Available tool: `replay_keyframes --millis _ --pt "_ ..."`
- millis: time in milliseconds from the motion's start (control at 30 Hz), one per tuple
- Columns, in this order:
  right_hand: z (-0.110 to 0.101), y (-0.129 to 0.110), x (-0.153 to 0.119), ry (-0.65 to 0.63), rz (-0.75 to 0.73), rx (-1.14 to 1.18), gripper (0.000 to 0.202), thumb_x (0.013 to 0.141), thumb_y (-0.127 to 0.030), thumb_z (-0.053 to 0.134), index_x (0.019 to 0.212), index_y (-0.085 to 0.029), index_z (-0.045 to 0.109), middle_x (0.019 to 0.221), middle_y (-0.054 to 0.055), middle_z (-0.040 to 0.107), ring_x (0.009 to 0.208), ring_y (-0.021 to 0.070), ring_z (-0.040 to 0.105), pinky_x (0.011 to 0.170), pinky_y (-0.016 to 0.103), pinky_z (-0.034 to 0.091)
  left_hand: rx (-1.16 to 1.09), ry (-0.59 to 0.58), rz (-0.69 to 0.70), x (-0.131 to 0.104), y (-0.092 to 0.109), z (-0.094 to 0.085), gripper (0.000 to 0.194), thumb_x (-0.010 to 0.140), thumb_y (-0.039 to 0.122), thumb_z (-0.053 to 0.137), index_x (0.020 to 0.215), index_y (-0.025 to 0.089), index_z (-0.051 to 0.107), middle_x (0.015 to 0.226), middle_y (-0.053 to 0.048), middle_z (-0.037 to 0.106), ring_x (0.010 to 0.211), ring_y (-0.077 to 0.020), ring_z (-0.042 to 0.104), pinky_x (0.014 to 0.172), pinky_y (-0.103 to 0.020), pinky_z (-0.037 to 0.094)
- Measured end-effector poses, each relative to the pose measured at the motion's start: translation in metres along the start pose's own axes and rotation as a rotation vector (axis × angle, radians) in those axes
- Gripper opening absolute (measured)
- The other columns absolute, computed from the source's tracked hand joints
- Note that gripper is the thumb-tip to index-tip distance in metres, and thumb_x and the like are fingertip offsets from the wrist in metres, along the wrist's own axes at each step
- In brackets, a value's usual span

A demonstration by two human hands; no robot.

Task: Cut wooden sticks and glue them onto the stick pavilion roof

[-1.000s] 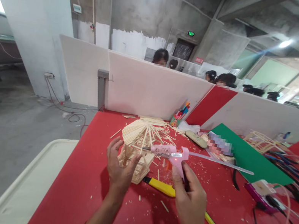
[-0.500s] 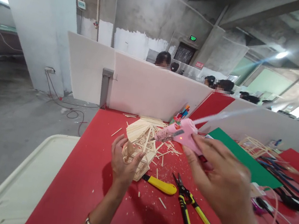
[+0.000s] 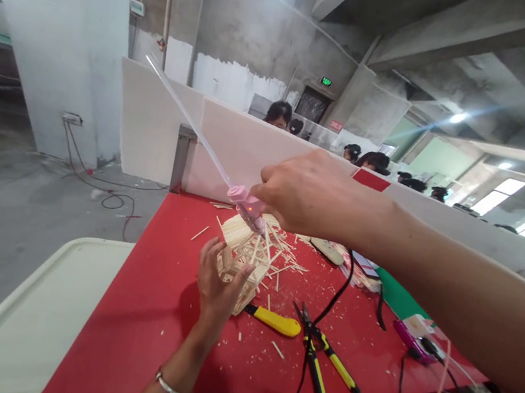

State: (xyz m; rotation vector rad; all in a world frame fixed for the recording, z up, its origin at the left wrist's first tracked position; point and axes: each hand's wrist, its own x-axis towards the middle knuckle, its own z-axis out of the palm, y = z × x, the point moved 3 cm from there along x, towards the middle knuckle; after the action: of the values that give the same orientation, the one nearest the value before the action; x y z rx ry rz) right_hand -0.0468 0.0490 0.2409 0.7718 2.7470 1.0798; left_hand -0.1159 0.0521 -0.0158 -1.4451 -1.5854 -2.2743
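Note:
My left hand (image 3: pixel 216 283) is wrapped round the near left side of a small model built of wooden sticks (image 3: pixel 253 283), which rests on the red table. In my right hand (image 3: pixel 303 193) is a pink hot glue gun (image 3: pixel 246 207), its nozzle pointing down at the upper part of the model. A long clear glue stick (image 3: pixel 194 123) juts from its back, up and to the left. A small orange light glows on the gun. Whether the nozzle touches the sticks I cannot tell. Beside the model lies a yellow utility knife (image 3: pixel 277 322).
Pliers with yellow and black handles (image 3: pixel 322 359) lie right of the knife. Loose sticks (image 3: pixel 282 271) and scraps are scattered behind the model. A black cord (image 3: pixel 340 291) hangs across the table. A white partition (image 3: pixel 231 143) stands behind, with people beyond it.
My right hand has swung left and up over the model with the glue gun, whose nozzle has turned from pointing left to pointing down. The left hand keeps its hold.

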Motion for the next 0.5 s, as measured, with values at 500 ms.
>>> replay_keyframes --millis 500 --pt "0.019 0.008 0.018 -0.056 -0.172 0.01 0.011 0.08 -0.022 0.059 0.08 -0.026 0.069 0.074 0.0 0.068 0.068 0.0148 0.058 0.057 0.029 0.029 -0.077 -0.031 -0.068 -0.002 0.0 0.0 0.049 0.071 0.032 0.074 0.113 0.024 0.05 0.12 -0.011 0.052 0.117 -0.0278 0.049 0.095 -0.046 0.041"
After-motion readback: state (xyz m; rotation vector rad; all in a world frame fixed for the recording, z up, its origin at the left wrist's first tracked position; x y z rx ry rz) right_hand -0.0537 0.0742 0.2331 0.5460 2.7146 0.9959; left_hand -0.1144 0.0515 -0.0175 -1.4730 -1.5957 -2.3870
